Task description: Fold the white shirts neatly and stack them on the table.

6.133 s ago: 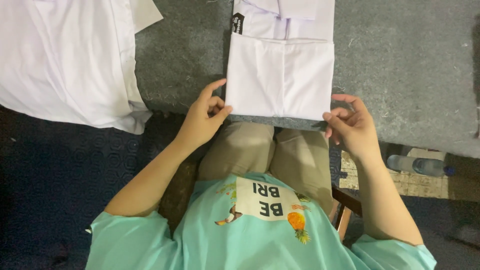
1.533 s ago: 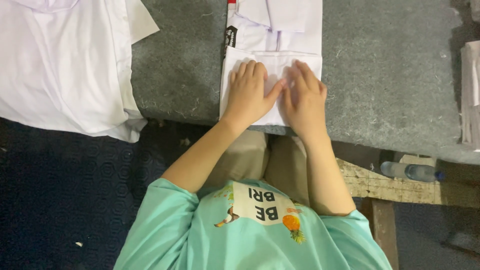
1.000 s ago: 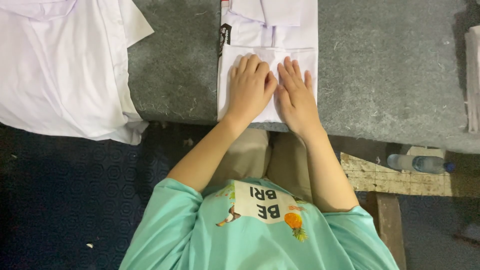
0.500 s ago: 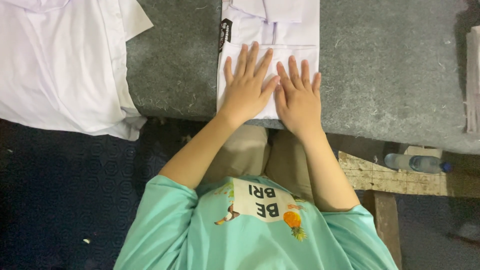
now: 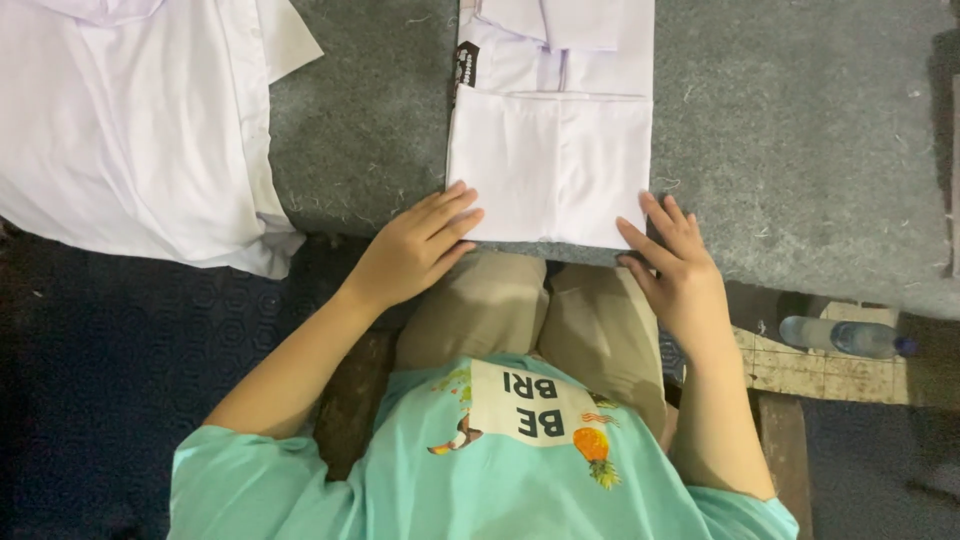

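Observation:
A folded white shirt with a small black tag lies on the grey felt-covered table, its lower fold at the table's near edge. My left hand rests at the shirt's lower left corner, fingertips on the cloth. At the lower right corner my right hand touches the edge with spread fingers. Neither hand grips the cloth. I sit below the table edge in a mint green T-shirt and beige trousers.
A pile of unfolded white shirts covers the table's left part and hangs over its edge. A plastic water bottle lies on a wooden bench at the lower right. Dark blue floor lies to the left.
Both hands, earlier pressed flat side by side on the middle of the folded shirt, have slid apart and back to its two lower corners. The shirt's front now shows smooth.

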